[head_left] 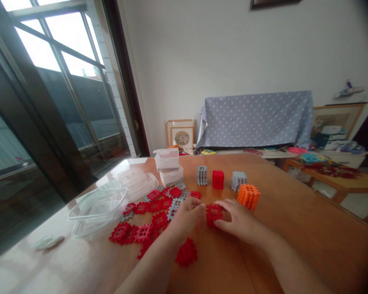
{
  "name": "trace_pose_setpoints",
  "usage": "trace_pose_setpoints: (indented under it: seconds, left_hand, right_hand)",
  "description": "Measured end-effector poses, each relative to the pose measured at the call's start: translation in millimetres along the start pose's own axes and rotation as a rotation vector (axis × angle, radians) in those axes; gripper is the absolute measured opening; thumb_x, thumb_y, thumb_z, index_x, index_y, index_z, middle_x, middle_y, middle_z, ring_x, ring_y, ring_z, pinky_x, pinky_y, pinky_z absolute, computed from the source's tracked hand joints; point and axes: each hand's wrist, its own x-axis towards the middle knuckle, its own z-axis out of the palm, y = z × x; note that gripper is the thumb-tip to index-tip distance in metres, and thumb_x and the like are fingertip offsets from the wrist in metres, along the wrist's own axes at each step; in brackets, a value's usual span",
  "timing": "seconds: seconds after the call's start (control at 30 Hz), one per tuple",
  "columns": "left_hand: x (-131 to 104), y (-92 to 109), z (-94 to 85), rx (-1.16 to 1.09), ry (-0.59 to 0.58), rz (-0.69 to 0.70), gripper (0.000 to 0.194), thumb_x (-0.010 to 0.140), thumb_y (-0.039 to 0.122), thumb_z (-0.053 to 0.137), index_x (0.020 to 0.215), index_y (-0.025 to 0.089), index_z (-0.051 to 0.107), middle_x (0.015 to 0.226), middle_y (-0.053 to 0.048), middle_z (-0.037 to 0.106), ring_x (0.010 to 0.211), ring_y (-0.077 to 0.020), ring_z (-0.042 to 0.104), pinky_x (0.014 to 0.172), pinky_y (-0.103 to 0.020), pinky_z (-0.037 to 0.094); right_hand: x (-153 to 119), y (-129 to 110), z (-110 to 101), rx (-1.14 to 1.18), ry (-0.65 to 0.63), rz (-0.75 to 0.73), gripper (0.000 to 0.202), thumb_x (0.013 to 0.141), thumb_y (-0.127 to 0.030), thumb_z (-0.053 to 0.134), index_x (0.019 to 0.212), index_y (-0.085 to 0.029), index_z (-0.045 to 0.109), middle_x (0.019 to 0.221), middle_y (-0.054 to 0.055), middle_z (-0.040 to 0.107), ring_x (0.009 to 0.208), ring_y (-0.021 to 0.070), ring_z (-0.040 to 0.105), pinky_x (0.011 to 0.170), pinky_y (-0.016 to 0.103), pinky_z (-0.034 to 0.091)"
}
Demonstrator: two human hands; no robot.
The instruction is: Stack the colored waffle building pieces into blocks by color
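Observation:
My right hand [236, 218] grips a small stack of red toothed plastic building tiles [214, 215] between thumb and fingers, low over the table. Just left of that stack is my left hand [187, 214], its thumb and fingertips drawn together; whatever they may pinch is hidden. Loose red tiles [159, 219], some with window grids, lie spread left of and partly behind the left hand. Grey tiles [174, 208] are mixed among them. Another red tile pile [187, 252] rests nearer me, below the left wrist.
Behind the hands stand two grey tile stacks [202, 175] [239, 181], a red stack [218, 179] and an orange stack [249, 196]. Clear plastic tubs [98, 206] and lids [138, 183] occupy the left side. Small lidded boxes [171, 176] are piled at the table's [279, 212] far edge.

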Motion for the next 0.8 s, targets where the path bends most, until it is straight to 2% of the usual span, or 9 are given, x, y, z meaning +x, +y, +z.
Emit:
trace_pose_setpoints:
  seconds: [0.07, 0.23, 0.4, 0.5, 0.67, 0.8]
  left_hand:
    - [3.7, 0.1, -7.1, 0.050, 0.050, 0.046, 0.027, 0.077, 0.039, 0.071, 0.086, 0.018, 0.058, 0.075, 0.000, 0.063, 0.067, -0.0120, 0.059, 0.062, -0.023, 0.039]
    - [12.9, -8.1, -18.9, 0.117, 0.055, 0.088, 0.026, 0.077, 0.041, 0.069, 0.083, 0.018, 0.058, 0.070, 0.001, 0.061, 0.063, -0.0115, 0.054, 0.061, -0.024, 0.037]
    - [13.7, -10.1, -21.0, 0.175, 0.054, 0.123, 0.024, 0.077, 0.039, 0.068, 0.083, 0.018, 0.059, 0.067, 0.001, 0.060, 0.060, -0.0113, 0.051, 0.060, -0.024, 0.036]
    - [11.2, -1.0, -27.1, 0.142, 0.076, 0.124, 0.027, 0.076, 0.041, 0.069, 0.084, 0.017, 0.060, 0.068, 0.001, 0.061, 0.062, -0.0121, 0.053, 0.060, -0.024, 0.037]
    - [9.9, 16.3, -49.4, 0.118, 0.216, 0.114, 0.032, 0.075, 0.047, 0.069, 0.085, 0.017, 0.062, 0.076, -0.002, 0.066, 0.069, -0.0142, 0.059, 0.061, -0.023, 0.038]
    - [13.3, 19.0, -70.4, 0.071, 0.311, 0.154, 0.035, 0.076, 0.050, 0.067, 0.087, 0.017, 0.064, 0.078, -0.002, 0.067, 0.069, -0.0141, 0.059, 0.062, -0.024, 0.039]
  right_hand:
    - [-0.8, 1.1, -1.3, -0.052, -0.064, -0.003, 0.051, 0.079, -0.045, 0.073, 0.124, -0.024, 0.066, 0.117, 0.009, 0.066, 0.108, 0.0274, 0.059, 0.093, 0.037, 0.046]
    - [-2.1, 3.9, 0.2, -0.145, -0.166, 0.008, 0.039, 0.078, -0.049, 0.073, 0.109, -0.026, 0.071, 0.102, 0.006, 0.064, 0.097, 0.0256, 0.058, 0.084, 0.035, 0.045]
    - [-3.2, 10.6, 2.7, -0.085, -0.146, 0.037, 0.051, 0.073, -0.044, 0.078, 0.119, -0.026, 0.067, 0.108, 0.006, 0.062, 0.103, 0.0263, 0.058, 0.085, 0.035, 0.045]
    - [-3.3, 10.9, 3.8, -0.068, -0.137, 0.045, 0.044, 0.072, -0.039, 0.078, 0.114, -0.027, 0.069, 0.105, 0.005, 0.062, 0.100, 0.0251, 0.058, 0.084, 0.034, 0.044]
    - [-1.2, 10.3, 10.1, -0.104, -0.111, 0.047, 0.033, 0.072, -0.035, 0.076, 0.103, -0.026, 0.069, 0.100, 0.003, 0.062, 0.096, 0.0235, 0.058, 0.083, 0.033, 0.042]
    - [1.8, 14.9, 17.0, -0.124, -0.098, 0.053, 0.030, 0.069, -0.032, 0.075, 0.097, -0.024, 0.067, 0.098, 0.003, 0.062, 0.093, 0.0227, 0.058, 0.079, 0.032, 0.041]
